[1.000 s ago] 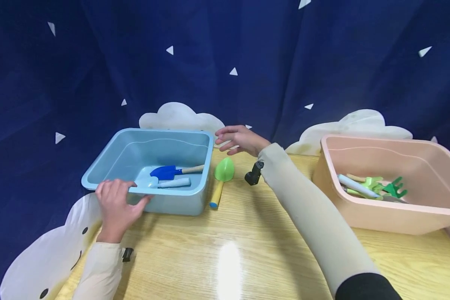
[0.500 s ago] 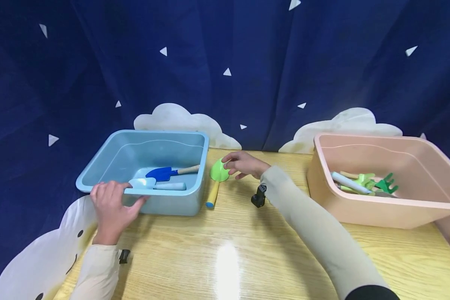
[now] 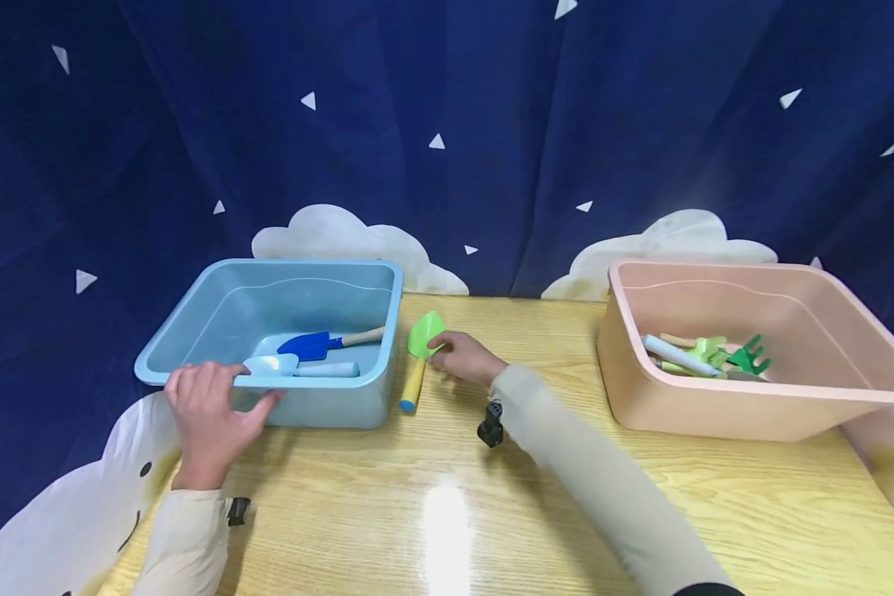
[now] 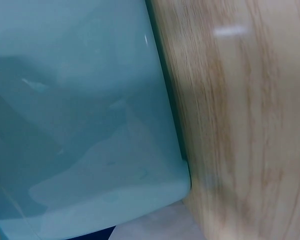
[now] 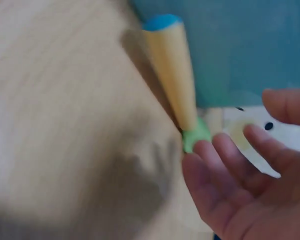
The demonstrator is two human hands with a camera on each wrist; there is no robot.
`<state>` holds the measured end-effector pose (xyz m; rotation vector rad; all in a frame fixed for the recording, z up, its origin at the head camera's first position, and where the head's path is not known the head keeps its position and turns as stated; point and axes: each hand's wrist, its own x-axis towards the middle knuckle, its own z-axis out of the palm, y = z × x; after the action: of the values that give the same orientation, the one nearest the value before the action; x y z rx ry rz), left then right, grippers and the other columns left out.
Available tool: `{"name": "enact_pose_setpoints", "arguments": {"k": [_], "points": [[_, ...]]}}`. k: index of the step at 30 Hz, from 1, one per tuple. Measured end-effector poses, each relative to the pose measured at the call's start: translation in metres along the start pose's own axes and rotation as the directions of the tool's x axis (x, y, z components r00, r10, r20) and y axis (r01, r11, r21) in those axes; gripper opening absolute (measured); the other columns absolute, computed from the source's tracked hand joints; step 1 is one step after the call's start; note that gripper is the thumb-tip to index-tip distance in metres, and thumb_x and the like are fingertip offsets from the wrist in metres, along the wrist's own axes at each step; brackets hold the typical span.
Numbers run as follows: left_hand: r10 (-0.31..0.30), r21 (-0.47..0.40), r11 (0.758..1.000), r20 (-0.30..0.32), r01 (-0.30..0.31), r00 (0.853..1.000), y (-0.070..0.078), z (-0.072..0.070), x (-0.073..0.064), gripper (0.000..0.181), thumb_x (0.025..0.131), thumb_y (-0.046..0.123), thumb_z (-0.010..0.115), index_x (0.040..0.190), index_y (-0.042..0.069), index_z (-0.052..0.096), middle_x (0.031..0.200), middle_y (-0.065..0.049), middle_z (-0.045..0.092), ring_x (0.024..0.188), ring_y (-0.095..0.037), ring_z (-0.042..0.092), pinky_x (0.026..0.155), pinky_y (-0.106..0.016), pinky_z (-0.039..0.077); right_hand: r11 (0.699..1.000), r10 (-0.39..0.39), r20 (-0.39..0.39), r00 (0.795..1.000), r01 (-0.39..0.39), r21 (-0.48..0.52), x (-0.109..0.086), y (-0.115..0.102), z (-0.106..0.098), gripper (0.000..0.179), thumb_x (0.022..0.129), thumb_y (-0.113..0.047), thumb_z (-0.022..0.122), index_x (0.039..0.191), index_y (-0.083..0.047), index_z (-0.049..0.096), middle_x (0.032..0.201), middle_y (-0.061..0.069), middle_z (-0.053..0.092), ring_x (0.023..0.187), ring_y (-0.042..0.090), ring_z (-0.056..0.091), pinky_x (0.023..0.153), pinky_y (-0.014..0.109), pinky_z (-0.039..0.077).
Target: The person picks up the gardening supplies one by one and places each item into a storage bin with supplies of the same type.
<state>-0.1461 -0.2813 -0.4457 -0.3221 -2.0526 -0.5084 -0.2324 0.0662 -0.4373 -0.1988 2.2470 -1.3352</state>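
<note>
My left hand point(image 3: 209, 418) grips the near rim of a light-blue plastic tub point(image 3: 335, 406), fingers over the edge and thumb against the outer wall. In the left wrist view, the tub wall point(image 4: 90, 125) fills most of the left side. A toy shovel point(image 3: 413, 382) with a green blade and yellow handle lies on the table beside the tub's right side. My right hand point(image 3: 465, 358) is at the blade's right edge, fingers loosely bent. The right wrist view shows the fingers by the green part, not closed round the shovel point(image 5: 174, 75); whether they touch it I cannot tell.
Inside the blue tub lie a dark-blue trowel point(image 3: 305, 346) and a light-blue scoop point(image 3: 324, 370). A pink tub point(image 3: 715, 410) at the right contains several toy garden tools, among them a green rake point(image 3: 748, 356). A dark-blue curtain point(image 3: 380, 149) hangs behind the wooden table point(image 3: 358, 513).
My right hand has come down from above the table to the green blade. The shovel's blade now looks tilted. My left hand keeps its hold on the tub rim; the head view has shifted slightly.
</note>
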Motion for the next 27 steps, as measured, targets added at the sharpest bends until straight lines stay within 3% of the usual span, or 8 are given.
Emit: {"name": "enact_pose_setpoints", "arguments": {"k": [5, 9, 13, 20, 27], "points": [[-0.002, 0.000, 1.000, 0.001, 0.002, 1.000, -0.001, -0.001, 0.000, 0.060, 0.067, 0.058, 0.066, 0.080, 0.000, 0.060, 0.070, -0.015, 0.052, 0.078, -0.037, 0.043, 0.091, -0.054, 0.025, 0.992, -0.055, -0.139, 0.989, 0.038, -0.120, 0.004, 0.009, 0.022, 0.046, 0.087, -0.021, 0.057, 0.129, -0.006, 0.047, 0.104, 0.009, 0.059, 0.087, 0.027, 0.059, 0.066, 0.032, 0.046], [-0.001, -0.006, 1.000, -0.009, 0.001, 1.000, -0.001, 0.001, 0.000, 0.059, 0.066, 0.058, 0.067, 0.079, 0.001, 0.060, 0.070, -0.014, 0.053, 0.077, -0.036, 0.044, 0.091, -0.054, 0.025, 0.965, -0.081, -0.244, 0.966, 0.015, -0.261, 0.003, 0.010, 0.039, 0.047, 0.085, -0.026, 0.061, 0.126, -0.007, 0.049, 0.103, 0.008, 0.059, 0.086, 0.019, 0.056, 0.071, 0.030, 0.045], [0.005, -0.014, 1.000, -0.024, -0.005, 1.000, 0.000, 0.003, 0.001, 0.058, 0.065, 0.057, 0.068, 0.079, 0.001, 0.060, 0.069, -0.014, 0.053, 0.076, -0.037, 0.044, 0.089, -0.055, 0.025, 0.941, -0.094, -0.308, 0.947, -0.017, -0.339, 0.003, 0.012, 0.054, 0.055, 0.080, -0.034, 0.065, 0.126, -0.006, 0.049, 0.106, 0.008, 0.059, 0.093, 0.021, 0.055, 0.079, 0.035, 0.046], [0.008, -0.007, 1.000, -0.021, -0.008, 1.000, 0.000, 0.003, 0.000, 0.060, 0.066, 0.059, 0.066, 0.079, 0.001, 0.060, 0.069, -0.014, 0.053, 0.077, -0.036, 0.045, 0.089, -0.055, 0.025, 0.887, -0.127, -0.371, 0.920, -0.062, -0.458, 0.005, 0.015, 0.070, 0.063, 0.070, -0.047, 0.070, 0.119, -0.011, 0.052, 0.103, 0.006, 0.054, 0.087, 0.021, 0.053, 0.059, 0.030, 0.042], [0.013, -0.004, 1.000, -0.034, -0.013, 0.999, -0.001, 0.002, 0.000, 0.063, 0.067, 0.062, 0.065, 0.079, 0.001, 0.060, 0.068, -0.014, 0.052, 0.075, -0.036, 0.044, 0.089, -0.054, 0.025, 0.854, -0.148, -0.358, 0.922, -0.063, -0.517, 0.004, 0.016, 0.069, 0.066, 0.070, -0.042, 0.070, 0.125, -0.011, 0.050, 0.107, 0.009, 0.052, 0.090, 0.022, 0.052, 0.061, 0.032, 0.042]]}}
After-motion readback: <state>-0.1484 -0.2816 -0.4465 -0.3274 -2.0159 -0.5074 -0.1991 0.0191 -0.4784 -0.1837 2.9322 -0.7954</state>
